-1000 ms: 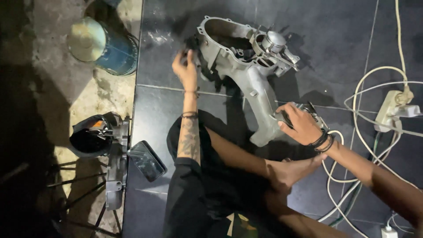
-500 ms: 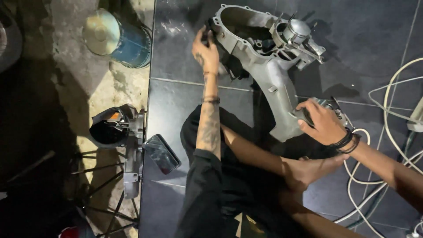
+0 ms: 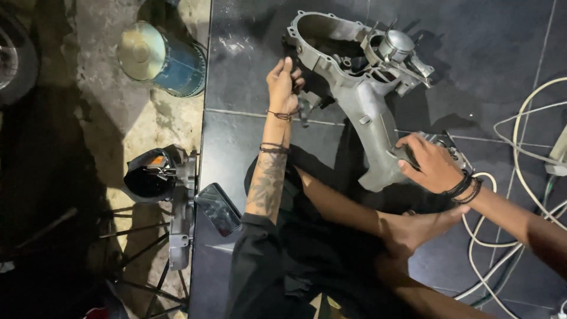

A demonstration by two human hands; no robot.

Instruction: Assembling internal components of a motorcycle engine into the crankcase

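Note:
A grey metal engine casing (image 3: 366, 100) lies on the dark tiled floor (image 3: 248, 53), with a piston (image 3: 396, 42) standing up at its far right end. My left hand (image 3: 282, 82) rests against the casing's left rim, fingers curled on the edge. My right hand (image 3: 434, 164) is closed around the casing's narrow near end, with something dark under the fingers that I cannot make out. My bare foot (image 3: 413, 230) lies just below that end.
A blue tin with a metal lid (image 3: 156, 56) stands on rough concrete at the upper left. A smaller engine part (image 3: 168, 189) and a dark phone (image 3: 218, 208) lie at the tile edge. White cables (image 3: 502, 195) and a power strip (image 3: 558, 156) are on the right.
My left hand has moved from beside the casing onto its left rim. My right hand has stayed on the narrow end. The view has shifted, so everything sits further right.

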